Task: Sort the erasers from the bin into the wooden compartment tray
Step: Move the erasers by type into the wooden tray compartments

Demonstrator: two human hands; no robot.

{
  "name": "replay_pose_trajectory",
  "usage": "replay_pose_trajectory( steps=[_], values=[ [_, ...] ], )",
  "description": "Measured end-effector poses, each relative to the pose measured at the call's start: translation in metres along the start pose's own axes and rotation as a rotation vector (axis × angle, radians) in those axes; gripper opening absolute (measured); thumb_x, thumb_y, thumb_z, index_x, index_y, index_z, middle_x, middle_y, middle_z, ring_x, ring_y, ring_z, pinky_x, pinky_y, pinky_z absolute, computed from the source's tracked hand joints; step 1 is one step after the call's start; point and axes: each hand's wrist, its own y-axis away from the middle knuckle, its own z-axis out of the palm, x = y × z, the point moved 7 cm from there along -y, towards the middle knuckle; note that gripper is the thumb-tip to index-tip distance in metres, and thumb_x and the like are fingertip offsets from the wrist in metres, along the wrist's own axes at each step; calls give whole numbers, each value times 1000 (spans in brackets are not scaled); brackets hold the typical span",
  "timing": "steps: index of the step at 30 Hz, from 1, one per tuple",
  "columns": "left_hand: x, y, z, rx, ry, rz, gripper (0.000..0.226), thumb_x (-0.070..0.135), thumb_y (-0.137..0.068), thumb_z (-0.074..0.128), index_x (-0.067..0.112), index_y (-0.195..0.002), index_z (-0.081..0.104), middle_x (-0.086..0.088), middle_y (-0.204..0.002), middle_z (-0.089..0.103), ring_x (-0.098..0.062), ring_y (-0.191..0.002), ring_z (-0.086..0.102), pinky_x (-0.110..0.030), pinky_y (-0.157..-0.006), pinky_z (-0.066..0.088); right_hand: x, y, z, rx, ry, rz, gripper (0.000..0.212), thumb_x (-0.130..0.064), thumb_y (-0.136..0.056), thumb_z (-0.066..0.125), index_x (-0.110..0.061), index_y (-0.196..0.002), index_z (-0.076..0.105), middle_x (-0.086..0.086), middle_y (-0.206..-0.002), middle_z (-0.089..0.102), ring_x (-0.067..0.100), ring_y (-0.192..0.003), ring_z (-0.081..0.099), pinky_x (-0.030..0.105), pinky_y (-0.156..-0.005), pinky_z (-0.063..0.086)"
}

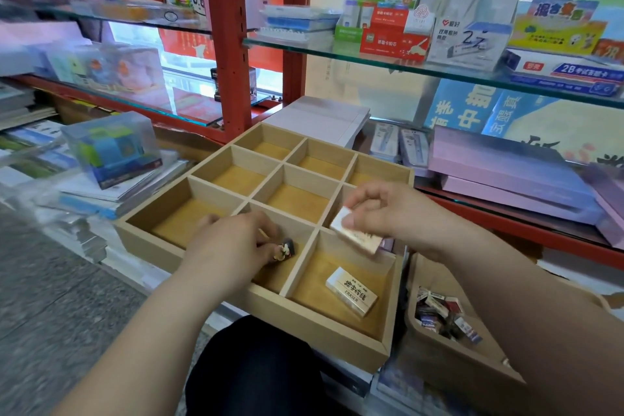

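Head view. The tray (320, 346) is a three-by-three wooden grid set askew, its near right corner pointing toward the person's dark knee (253, 378). The bin (449, 378) stands just beside the tray's right wall. To the left a pile of booklets (101, 199) lies close to the tray's left wall, with a clear box (111, 149) on top. Behind the far corner rises a red post (229, 44), and a white stack (324, 120) lies just behind the far wall. A glass shelf (371, 59) runs above and behind the tray's far end, leaving open air over the grid. Pink boxes (506, 179) lie to the right, apart from the tray. Grey floor (50, 297) shows at the left.

The left hand (229, 246) reaches in over the near wall, fingers curled, pinching a small eraser (286, 248), dark with a pale figure on it, low inside the near middle compartment. Whether it touches the floor cannot be told. The right hand (388, 209) hovers over the right column, thumb and fingers pinching a white eraser (354, 235) by its upper end. It hangs tilted above the divider at the back of the near right compartment.

In the near right compartment a labelled eraser (351, 290) lies flat, near the middle of the ochre floor. The far and middle rows show ochre floors, and the right hand partly hides the middle right one. The bin holds a jumble of small wrapped erasers (439, 312) along its near left side.
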Motion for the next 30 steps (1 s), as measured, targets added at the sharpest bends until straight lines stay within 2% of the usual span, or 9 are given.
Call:
replay_pose_trajectory(
  steps=[2, 5, 9, 12, 14, 17, 21, 25, 30],
  values=[
    [0, -1, 1, 8, 1, -5, 10, 34, -88, 56, 38, -90, 47, 16, -99, 64, -7, -103, 53, -22, -87, 20, -1, 7, 17, -112, 178, -7, 16, -14, -77, 68, -24, -80, 57, -9, -68, 62, 4, -59, 56, 17, -53, 44],
    [3, 0, -1, 24, -5, 10, 13, 33, -88, 57, 36, -100, 57, 18, -87, 56, -5, -104, 53, -23, -97, 21, 7, 9, 30, -107, 294, -22, 21, -12, -76, 70, -28, -76, 55, -5, -74, 61, 6, -67, 57, 20, -67, 50],
    [7, 2, -7, 90, -36, 55, 18, 32, -88, 56, 35, -105, 60, 17, -103, 60, -7, -112, 49, -29, -108, 12, 9, 12, 29, -92, 333, -39, 20, -11, -78, 68, -18, -97, 64, -9, -84, 60, 2, -75, 57, 18, -77, 50],
    [16, 6, -11, 118, 22, 148, 15, 32, -86, 59, 36, -99, 62, 23, -95, 54, -3, -109, 47, -27, -107, 10, 2, 21, 26, -89, 419, -120, 25, -13, -82, 63, -20, -106, 63, -17, -82, 56, -3, -75, 56, 8, -74, 46],
    [32, 11, -15, 119, 80, 268, 16, 33, -82, 63, 36, -98, 65, 23, -94, 57, -2, -104, 47, -20, -96, 14, -7, 24, 17, -63, 439, -185, 19, -12, -86, 58, -26, -96, 64, -18, -82, 59, -9, -70, 56, 1, -65, 44],
    [68, 16, -3, -44, -5, 500, 31, 41, -79, 63, 38, -110, 62, 20, -110, 60, -2, -111, 46, -20, -92, 19, -7, 24, -6, 25, 410, -206, 25, -9, -88, 53, -31, -79, 60, -19, -75, 62, -10, -66, 57, 1, -58, 41],
    [97, 8, 28, -251, -269, 628, 50, 42, -83, 60, 39, -131, 43, 16, -134, 47, -7, -123, 39, -23, -99, 24, 17, 25, -24, 169, 428, -127, 20, -11, -88, 52, -23, -102, 59, -9, -92, 56, 9, -86, 54, 12, -71, 40],
    [102, 4, 43, -331, -342, 676, 52, 36, -84, 61, 36, -132, 42, 14, -136, 45, -9, -121, 41, -24, -97, 23, 34, 30, -21, 238, 416, -83, 33, -17, -88, 54, -21, -120, 52, -10, -108, 41, 11, -115, 36, 24, -95, 32],
    [97, 8, 48, -390, -238, 694, 47, 38, -78, 67, 35, -123, 52, 17, -127, 50, -5, -113, 45, -17, -83, 26, 41, 31, -17, 233, 368, -111, 26, -18, -88, 53, -22, -113, 58, -11, -104, 42, 3, -113, 26, 21, -96, 27]
  ],
)
